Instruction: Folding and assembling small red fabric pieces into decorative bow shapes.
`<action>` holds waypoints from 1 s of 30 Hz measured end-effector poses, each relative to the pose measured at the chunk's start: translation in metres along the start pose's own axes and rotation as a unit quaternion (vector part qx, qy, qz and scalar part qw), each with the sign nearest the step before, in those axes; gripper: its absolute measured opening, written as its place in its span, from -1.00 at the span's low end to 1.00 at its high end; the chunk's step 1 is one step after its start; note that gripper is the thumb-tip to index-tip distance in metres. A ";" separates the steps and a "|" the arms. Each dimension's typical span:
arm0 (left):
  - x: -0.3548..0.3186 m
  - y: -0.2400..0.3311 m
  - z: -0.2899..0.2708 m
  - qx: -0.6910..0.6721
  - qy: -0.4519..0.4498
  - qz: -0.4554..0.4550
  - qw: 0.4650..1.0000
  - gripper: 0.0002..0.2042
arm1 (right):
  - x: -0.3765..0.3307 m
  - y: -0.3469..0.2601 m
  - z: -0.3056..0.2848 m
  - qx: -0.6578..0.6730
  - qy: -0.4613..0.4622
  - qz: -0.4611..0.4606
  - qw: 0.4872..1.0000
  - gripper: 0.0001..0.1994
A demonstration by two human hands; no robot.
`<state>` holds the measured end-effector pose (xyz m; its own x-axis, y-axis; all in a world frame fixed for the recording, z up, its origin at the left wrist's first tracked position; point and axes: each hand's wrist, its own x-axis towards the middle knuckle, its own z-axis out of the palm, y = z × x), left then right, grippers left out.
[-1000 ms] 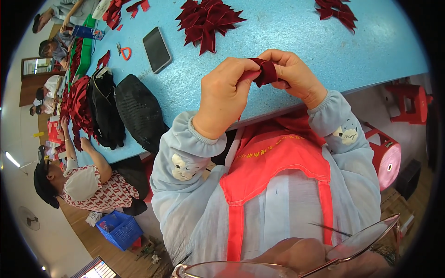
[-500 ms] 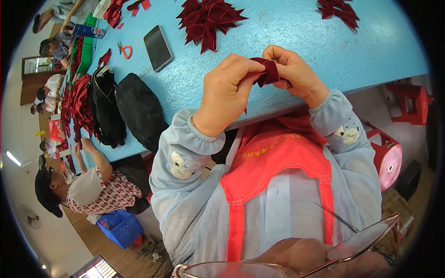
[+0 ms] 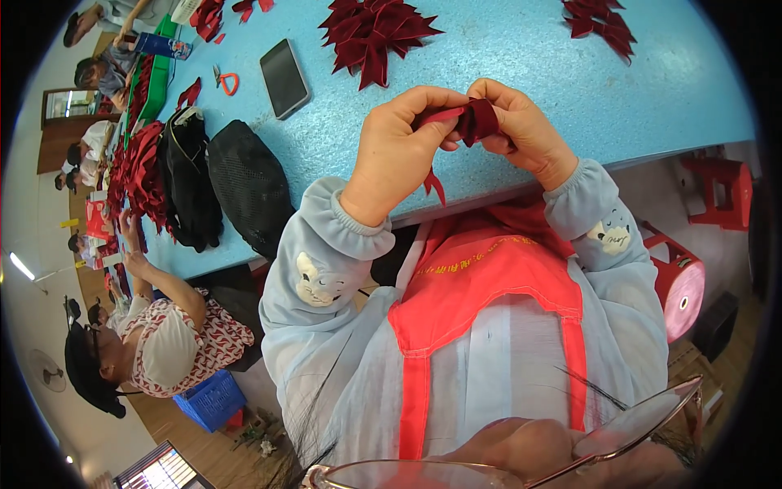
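Observation:
Between my two hands, just above the table's near edge, is a dark red velvet ribbon point(image 3: 479, 121) folded into a loop. My left hand point(image 3: 399, 147) pinches the ribbon at its left side, with a thin red end passing between thumb and fingers. A loose tail point(image 3: 434, 187) hangs below that hand. Thumb and fingers of my right hand point(image 3: 525, 134) close on the right side of the loop, hiding part of it. Beyond my hands lies a heap of dark red ribbon bows point(image 3: 376, 37), and a smaller group of bows point(image 3: 601, 26) is at the far right.
On the blue table point(image 3: 652, 90) lie a phone point(image 3: 285, 79), orange-handled snips point(image 3: 228, 83), a black mesh bag point(image 3: 250, 183) and a black pouch point(image 3: 189, 179). More red ribbon point(image 3: 140, 171) is piled at left, near a seated co-worker point(image 3: 175, 342). A red stool point(image 3: 721, 194) stands at right.
My left hand has shifted its grip on the ribbon; a red end now shows between its fingers and the hanging tail is longer. The co-worker at left has raised an arm.

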<state>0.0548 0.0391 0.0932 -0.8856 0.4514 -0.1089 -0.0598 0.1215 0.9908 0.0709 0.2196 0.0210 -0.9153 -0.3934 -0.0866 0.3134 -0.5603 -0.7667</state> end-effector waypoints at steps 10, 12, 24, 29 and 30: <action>0.004 -0.008 -0.002 0.097 -0.012 0.132 0.986 -0.76 | 0.006 0.007 -0.001 -0.016 0.011 0.006 1.000 -0.85; 0.006 -0.011 -0.002 0.111 -0.010 0.137 0.984 -0.74 | 0.006 0.006 0.001 -0.022 0.021 0.008 1.000 -0.84; 0.006 -0.020 -0.003 0.170 0.031 0.162 0.972 -0.72 | 0.009 0.004 0.000 -0.042 0.008 0.002 0.999 -0.85; -0.002 -0.013 -0.002 0.012 0.011 -0.011 1.000 -0.78 | 0.003 0.003 0.012 -0.063 0.046 -0.034 0.996 -0.82; -0.003 -0.013 -0.004 0.008 0.016 -0.018 1.000 -0.79 | 0.003 0.003 0.013 -0.074 0.063 -0.048 0.994 -0.81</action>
<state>0.0562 0.0330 0.0805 -0.8977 0.4174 -0.1410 -0.0843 0.1514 0.9849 0.0723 0.2074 0.0261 -0.9664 -0.2444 -0.0798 0.1908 -0.4739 -0.8596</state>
